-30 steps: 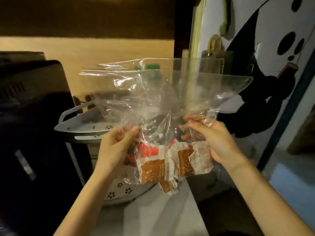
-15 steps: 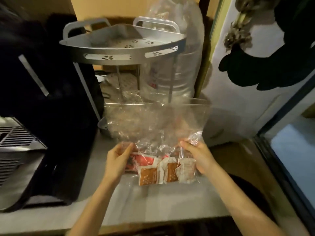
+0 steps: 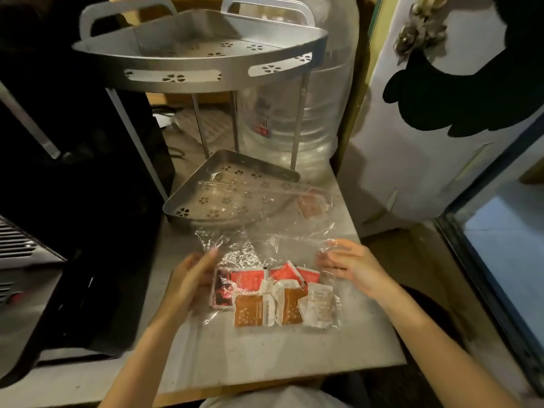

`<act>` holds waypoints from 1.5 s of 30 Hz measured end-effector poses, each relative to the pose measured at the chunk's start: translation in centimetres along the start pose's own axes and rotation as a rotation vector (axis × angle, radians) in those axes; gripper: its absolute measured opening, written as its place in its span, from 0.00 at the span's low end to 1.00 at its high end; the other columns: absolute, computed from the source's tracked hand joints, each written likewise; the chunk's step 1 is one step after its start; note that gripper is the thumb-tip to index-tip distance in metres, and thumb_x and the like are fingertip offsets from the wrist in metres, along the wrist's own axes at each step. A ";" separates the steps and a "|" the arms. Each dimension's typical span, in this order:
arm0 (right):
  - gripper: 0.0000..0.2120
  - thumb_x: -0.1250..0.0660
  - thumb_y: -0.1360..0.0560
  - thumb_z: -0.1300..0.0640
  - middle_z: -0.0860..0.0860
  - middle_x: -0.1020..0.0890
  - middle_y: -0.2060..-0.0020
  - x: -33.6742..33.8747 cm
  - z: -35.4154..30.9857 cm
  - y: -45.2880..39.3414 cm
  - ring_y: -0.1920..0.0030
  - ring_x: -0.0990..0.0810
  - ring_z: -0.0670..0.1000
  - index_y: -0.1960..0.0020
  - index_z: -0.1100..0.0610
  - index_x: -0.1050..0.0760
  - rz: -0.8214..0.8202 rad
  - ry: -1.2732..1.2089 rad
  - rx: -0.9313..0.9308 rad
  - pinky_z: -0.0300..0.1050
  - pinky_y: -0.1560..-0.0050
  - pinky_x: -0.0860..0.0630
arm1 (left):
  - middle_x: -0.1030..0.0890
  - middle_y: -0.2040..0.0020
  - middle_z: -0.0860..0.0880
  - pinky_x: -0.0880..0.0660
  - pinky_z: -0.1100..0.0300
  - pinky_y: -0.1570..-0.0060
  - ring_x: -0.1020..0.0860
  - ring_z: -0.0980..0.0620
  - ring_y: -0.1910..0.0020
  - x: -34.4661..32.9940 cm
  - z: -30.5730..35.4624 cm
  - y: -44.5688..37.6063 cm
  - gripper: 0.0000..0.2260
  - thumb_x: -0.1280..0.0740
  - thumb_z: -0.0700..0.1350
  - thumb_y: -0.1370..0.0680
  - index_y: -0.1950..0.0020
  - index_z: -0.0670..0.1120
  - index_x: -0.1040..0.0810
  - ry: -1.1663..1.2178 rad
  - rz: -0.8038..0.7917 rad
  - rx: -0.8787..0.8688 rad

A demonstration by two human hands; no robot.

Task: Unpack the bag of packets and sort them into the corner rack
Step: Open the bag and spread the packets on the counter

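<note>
Two bare hands flank a clear plastic bag (image 3: pixel 265 248) lying flat on the grey countertop (image 3: pixel 265 354). The left hand (image 3: pixel 188 278) sits at the bag's left edge with straight, relaxed fingers touching the film, gripping nothing; the right hand (image 3: pixel 350 263) rests at the bag's right edge, fingers loosely extended against the plastic, likewise holding nothing. Between the two hands, at the near end of the bag, lies a cluster of sauce packets: brown packets (image 3: pixel 253 310) nearest, a whitish packet (image 3: pixel 319 307) to their right, red packets (image 3: pixel 250 278) just behind, and a dark packet (image 3: pixel 222 290) close to the left hand's fingers. Beyond the packets the bag's open end stretches away and drapes over the lower shelf (image 3: pixel 206 201) of the grey metal corner rack; one more packet (image 3: pixel 309 206) lies inside the bag, just right of that shelf. Above it stands the rack's upper shelf (image 3: pixel 188 63) with flower-shaped holes. Behind the rack, to its right, stands a large clear water jug (image 3: pixel 294 113).
</note>
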State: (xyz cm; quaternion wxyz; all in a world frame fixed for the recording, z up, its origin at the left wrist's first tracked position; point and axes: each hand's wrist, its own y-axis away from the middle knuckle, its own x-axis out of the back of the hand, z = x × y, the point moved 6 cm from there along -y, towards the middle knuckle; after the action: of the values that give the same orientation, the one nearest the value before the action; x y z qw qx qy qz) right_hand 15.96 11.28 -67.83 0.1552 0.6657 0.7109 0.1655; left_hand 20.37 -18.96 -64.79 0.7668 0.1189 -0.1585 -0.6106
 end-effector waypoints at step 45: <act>0.18 0.27 0.34 0.47 0.55 0.22 0.67 -8.8 -18.9 -3.7 0.67 0.26 0.54 0.59 0.63 0.22 -0.419 1.211 0.279 0.49 0.63 0.30 | 0.29 0.37 0.52 0.41 0.58 0.38 0.35 0.53 0.36 -6.3 6.2 3.8 0.16 0.42 0.54 0.24 0.40 0.49 0.26 -0.547 0.407 -0.645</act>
State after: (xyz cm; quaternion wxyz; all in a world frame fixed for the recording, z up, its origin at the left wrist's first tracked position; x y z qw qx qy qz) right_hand 4.88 1.69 -52.50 -0.3316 0.3161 0.8018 0.3836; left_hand 20.14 -11.85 -58.30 0.7987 -0.3244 -0.1771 -0.4748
